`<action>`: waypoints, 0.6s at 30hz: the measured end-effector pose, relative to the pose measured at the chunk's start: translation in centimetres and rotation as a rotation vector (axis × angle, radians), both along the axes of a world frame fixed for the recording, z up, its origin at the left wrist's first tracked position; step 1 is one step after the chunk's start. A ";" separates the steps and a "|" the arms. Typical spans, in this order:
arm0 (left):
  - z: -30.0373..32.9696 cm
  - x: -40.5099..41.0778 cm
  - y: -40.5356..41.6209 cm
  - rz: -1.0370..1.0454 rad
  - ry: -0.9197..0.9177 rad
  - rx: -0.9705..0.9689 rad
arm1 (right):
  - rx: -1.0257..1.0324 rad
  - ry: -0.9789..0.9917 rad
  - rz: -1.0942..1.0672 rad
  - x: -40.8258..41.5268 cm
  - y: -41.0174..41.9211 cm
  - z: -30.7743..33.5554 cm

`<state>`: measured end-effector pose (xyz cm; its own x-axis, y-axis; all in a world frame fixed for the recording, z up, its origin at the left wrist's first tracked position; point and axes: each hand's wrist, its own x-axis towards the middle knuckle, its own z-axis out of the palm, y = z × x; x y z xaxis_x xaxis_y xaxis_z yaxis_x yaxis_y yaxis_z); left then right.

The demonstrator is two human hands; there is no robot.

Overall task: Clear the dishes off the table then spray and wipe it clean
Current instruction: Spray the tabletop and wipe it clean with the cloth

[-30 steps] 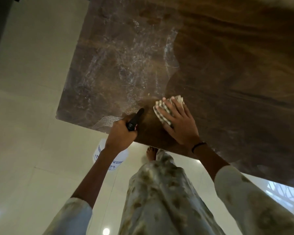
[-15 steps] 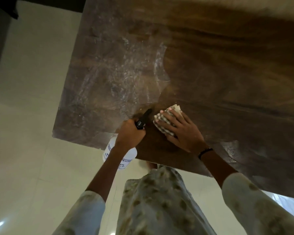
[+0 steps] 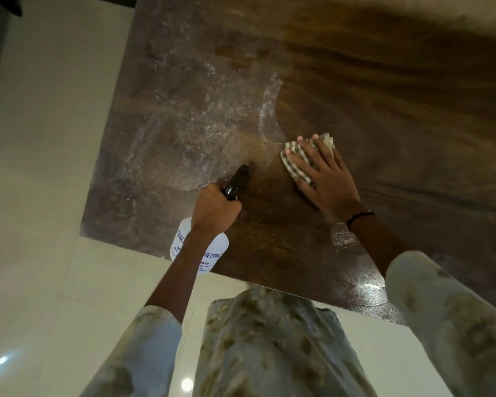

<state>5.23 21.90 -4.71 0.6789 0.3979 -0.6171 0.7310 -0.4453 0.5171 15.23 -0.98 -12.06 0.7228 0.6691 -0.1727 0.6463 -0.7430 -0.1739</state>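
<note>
Folded checked cloth is pinned flat on the table under the right hand, fingers spread wide. Soft and limp, so flat-palm pressure suits it better than a pinch. Spray bottle is gripped at the neck by the left hand, near the table's near edge; light plastic, likely slick if wet.

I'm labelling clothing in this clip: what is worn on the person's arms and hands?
Both arms wear loose pale sleeves with a mottled olive-brown print, left sleeve and right sleeve, ending partway along the forearms. A thin black band circles the right wrist. Both hands are bare.
</note>
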 end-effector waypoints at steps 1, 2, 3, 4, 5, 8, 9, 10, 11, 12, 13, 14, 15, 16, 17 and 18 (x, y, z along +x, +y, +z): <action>0.0 0.2 0.0 0.006 -0.003 0.017 | 0.014 0.008 -0.030 0.9 0.9 -0.1; 0.2 0.4 0.1 0.007 -0.008 0.023 | 0.027 0.016 -0.059 1.7 2.1 -0.2; 0.3 0.6 0.2 0.005 -0.015 0.021 | 0.038 0.021 -0.088 2.2 3.5 -0.3; 0.3 0.7 0.3 0.006 -0.022 0.002 | 0.049 0.021 -0.112 2.5 5.0 -0.3; 0.4 0.7 0.5 0.007 -0.034 -0.016 | 0.062 0.017 -0.121 2.4 6.6 -0.3; 0.6 1.0 1.0 0.021 -0.062 -0.014 | 0.087 0.029 -0.031 0.1 10.8 -0.6; 0.7 1.2 1.2 0.024 -0.069 -0.001 | 0.085 0.036 0.032 -1.3 11.7 -0.8; 0.8 1.2 1.4 0.024 -0.070 0.012 | 0.100 0.049 0.090 -2.9 12.1 -0.9; 1.0 1.4 1.5 0.023 -0.065 0.023 | 0.128 0.064 0.142 -4.4 11.8 -0.9; 1.1 1.5 1.6 0.022 -0.062 0.022 | 0.155 0.071 0.195 -5.5 10.9 -0.8; 1.2 1.5 1.7 0.022 -0.064 0.014 | 0.156 0.067 0.253 -6.1 9.6 -0.8; 1.3 1.6 1.8 0.026 -0.067 0.007 | 0.136 0.052 0.305 -6.1 8.1 -0.6; 1.3 1.7 1.9 0.030 -0.065 0.003 | 0.113 0.037 0.330 -5.6 6.4 -0.6; 1.3 1.8 2.0 0.034 -0.061 -0.001 | 0.092 0.031 0.314 -4.6 4.7 -0.5; 1.3 2.0 2.1 0.043 -0.056 -0.009 | 0.073 0.033 0.267 -3.3 3.4 -0.3; 1.2 2.2 2.2 0.051 -0.055 -0.018 | 0.056 0.026 0.208 -1.9 2.7 -0.1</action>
